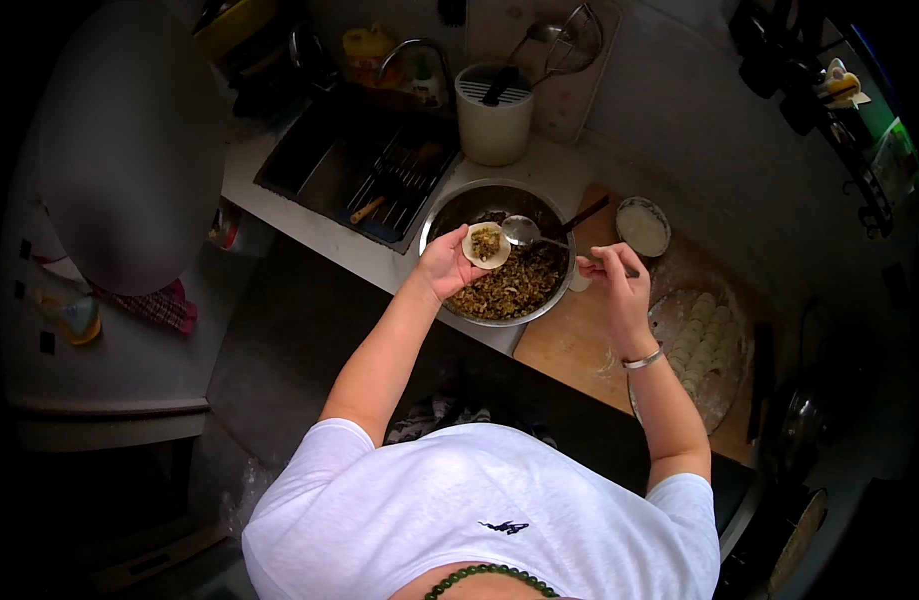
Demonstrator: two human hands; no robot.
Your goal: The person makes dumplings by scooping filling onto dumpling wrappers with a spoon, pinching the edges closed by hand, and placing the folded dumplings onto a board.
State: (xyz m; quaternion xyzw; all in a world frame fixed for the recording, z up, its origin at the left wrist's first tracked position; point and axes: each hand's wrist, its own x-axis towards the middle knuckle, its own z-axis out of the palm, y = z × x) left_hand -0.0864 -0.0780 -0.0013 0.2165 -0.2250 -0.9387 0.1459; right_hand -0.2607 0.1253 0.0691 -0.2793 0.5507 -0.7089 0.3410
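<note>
My left hand (447,264) holds a round dumpling wrapper (470,248) with a mound of brown chopped filling (486,243) on it. Just right of the wrapper is the bowl of a metal spoon (521,231), whose handle runs to my right hand (619,285), closed around its end. Both wrapper and spoon are above a large steel mixing bowl (429,215) that contains more chopped filling (509,285). A dark stick-like utensil (587,211) leans on the bowl's right rim.
Right of the bowl, a wooden board (569,345) bears a small bowl of white powder (643,226) and a floured round tray (719,405) with several dumplings (701,340). Behind are a sink (319,165) and a white utensil bucket (494,130).
</note>
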